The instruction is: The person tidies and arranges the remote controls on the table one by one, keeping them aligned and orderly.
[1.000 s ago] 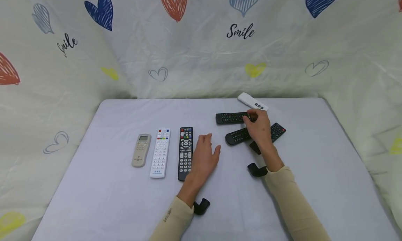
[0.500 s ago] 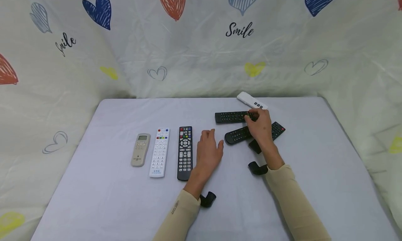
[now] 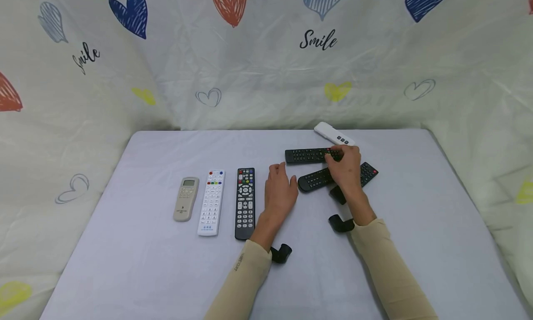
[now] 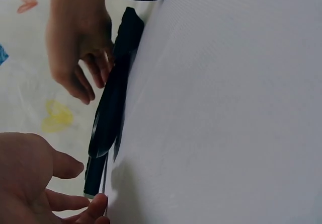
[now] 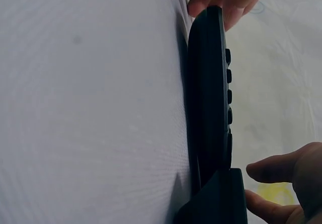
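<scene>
In the head view my right hand is over the right end of a black remote control lying crosswise, thumb and fingertips on opposite long edges, pinching it. My left hand reaches forward with relaxed fingers, its fingertips right at that remote's left end. Below my right hand, a rounded black remote lies over another black remote, both partly hidden by the hand. The left wrist view has the left fingers close to the end of the crosswise remote.
Left of my hands, a beige remote with a small screen, a white remote and a long black remote stand in a row. A white remote with few buttons lies at the table's back edge.
My left hand has moved forward and a little right, away from the long black remote to the crosswise remote's left end. My right hand has stayed almost still at the other end.
</scene>
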A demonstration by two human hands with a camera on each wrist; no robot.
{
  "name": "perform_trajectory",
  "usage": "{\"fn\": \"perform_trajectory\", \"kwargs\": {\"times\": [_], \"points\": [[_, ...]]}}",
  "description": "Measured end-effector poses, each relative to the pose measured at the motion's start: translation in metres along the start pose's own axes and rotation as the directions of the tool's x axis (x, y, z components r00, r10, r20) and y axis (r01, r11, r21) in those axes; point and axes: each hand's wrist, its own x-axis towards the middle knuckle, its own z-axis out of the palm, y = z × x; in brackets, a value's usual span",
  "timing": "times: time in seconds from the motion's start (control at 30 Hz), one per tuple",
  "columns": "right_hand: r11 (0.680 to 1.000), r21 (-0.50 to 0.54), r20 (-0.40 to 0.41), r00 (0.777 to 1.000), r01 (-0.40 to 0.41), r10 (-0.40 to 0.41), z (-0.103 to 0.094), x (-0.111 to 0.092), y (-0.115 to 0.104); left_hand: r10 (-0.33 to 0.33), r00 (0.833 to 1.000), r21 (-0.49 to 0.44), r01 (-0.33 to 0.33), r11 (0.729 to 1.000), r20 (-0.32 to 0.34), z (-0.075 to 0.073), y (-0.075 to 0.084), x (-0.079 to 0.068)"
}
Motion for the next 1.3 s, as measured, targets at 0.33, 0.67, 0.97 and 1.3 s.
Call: {"fn": "perform_trajectory", "kwargs": {"times": [0.33, 0.67, 0.97, 1.3], "points": [[0.999, -0.012, 0.017, 0.999, -0.05, 0.051, -0.004, 0.003, 0.003, 0.0, 1.0, -0.054, 0.0, 0.999, -0.005, 0.003, 0.005, 0.01], [0.997, -0.021, 0.049, 0.996, -0.07, 0.071, -0.008, 0.003, 0.002, 0.017, 1.0, -0.142, -0.015, 0.99, 0.008, 0.004, 0.005, 0.01], [0.998, -0.023, 0.087, 0.994, -0.063, 0.065, -0.008, 0.005, 0.004, -0.04, 0.999, -0.214, 0.033, 0.976, -0.03, 0.007, -0.002, 0.008], [0.997, -0.056, 0.117, 0.991, -0.057, 0.063, -0.009, 0.008, 0.005, -0.023, 0.999, -0.193, 0.017, 0.981, -0.024, 0.007, -0.004, 0.014]]}}
